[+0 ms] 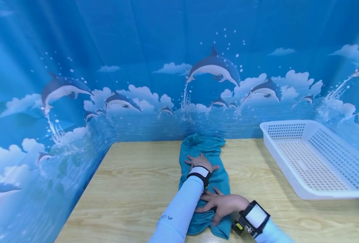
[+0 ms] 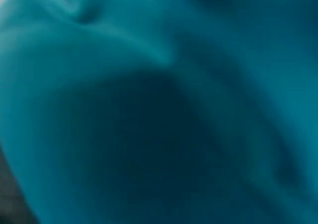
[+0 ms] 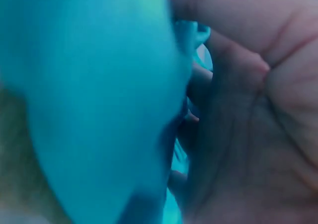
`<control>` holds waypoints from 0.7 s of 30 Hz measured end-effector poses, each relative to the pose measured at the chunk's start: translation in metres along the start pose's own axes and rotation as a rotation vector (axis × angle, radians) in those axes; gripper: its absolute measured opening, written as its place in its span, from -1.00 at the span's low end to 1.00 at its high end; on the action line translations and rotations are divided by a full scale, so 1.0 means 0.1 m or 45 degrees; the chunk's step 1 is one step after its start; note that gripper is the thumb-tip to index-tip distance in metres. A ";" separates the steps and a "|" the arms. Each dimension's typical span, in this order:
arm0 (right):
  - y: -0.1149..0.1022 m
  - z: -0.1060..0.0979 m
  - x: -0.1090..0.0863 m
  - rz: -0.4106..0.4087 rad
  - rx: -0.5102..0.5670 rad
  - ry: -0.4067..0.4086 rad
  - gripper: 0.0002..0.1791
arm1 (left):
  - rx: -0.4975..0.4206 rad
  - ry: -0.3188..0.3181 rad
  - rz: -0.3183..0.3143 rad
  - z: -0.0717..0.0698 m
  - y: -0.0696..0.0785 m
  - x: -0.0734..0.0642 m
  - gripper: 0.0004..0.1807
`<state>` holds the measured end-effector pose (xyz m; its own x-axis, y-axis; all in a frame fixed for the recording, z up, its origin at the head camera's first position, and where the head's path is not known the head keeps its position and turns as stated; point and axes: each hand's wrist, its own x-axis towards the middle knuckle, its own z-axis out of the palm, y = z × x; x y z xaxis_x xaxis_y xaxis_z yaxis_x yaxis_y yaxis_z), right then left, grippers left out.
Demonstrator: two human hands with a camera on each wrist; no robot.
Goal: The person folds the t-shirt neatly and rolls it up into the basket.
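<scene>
A teal cloth point(image 1: 220, 179) lies lengthwise on the wooden table, folded into a long strip with its far end bunched and wrinkled. My left hand point(image 1: 202, 162) rests on its upper part with the fingers spread. Nearer to me, my right hand point(image 1: 223, 204) presses on the lower part, fingers splayed, close to the left forearm. Blurred teal fabric point(image 2: 74, 50) fills most of the left wrist view. In the right wrist view, the palm point(image 3: 248, 110) faces a raised fold of the cloth point(image 3: 99, 110), and the fingers reach behind that fold.
A white perforated plastic basket point(image 1: 302, 182) stands at the right side of the table point(image 1: 130, 189). Behind the table hangs a blue curtain point(image 1: 155, 40) printed with dolphins, which also runs along the left side.
</scene>
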<state>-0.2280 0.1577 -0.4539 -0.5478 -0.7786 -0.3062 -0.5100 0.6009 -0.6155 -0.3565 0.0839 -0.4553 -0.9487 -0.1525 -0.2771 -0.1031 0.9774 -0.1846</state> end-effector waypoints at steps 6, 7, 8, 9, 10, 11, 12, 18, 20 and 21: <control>0.10 0.02 -0.08 -0.075 0.025 -0.037 -0.26 | 0.071 0.093 0.039 0.04 -0.01 0.05 0.18; 0.10 0.02 -0.08 -0.083 0.022 -0.043 -0.26 | 0.081 0.118 0.054 0.06 -0.02 0.06 0.18; 0.11 0.02 -0.09 -0.089 0.021 -0.047 -0.25 | 0.087 0.148 0.071 0.07 -0.04 0.07 0.18; 0.11 0.03 -0.09 -0.095 0.019 -0.053 -0.25 | 0.095 0.179 0.088 0.09 -0.05 0.08 0.18; 0.11 0.03 -0.10 -0.103 0.014 -0.057 -0.25 | 0.104 0.208 0.106 0.11 -0.07 0.10 0.18; 0.11 0.04 -0.10 -0.110 0.010 -0.061 -0.25 | 0.115 0.231 0.123 0.13 -0.08 0.11 0.18; 0.11 0.04 -0.10 -0.115 0.011 -0.064 -0.25 | 0.120 0.254 0.142 0.14 -0.10 0.12 0.18; 0.12 0.06 -0.12 -0.130 0.062 -0.076 -0.24 | 0.081 0.308 0.236 0.19 -0.17 0.15 0.16; 0.13 0.06 -0.12 -0.132 0.069 -0.078 -0.23 | 0.068 0.323 0.250 0.20 -0.18 0.16 0.15; 0.13 0.06 -0.12 -0.134 0.068 -0.077 -0.23 | 0.056 0.334 0.255 0.21 -0.18 0.17 0.15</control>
<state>-0.2236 0.1737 -0.4628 -0.4511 -0.8474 -0.2802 -0.5258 0.5060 -0.6838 -0.3641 0.0607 -0.4764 -0.9940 0.0908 -0.0611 0.1010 0.9760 -0.1930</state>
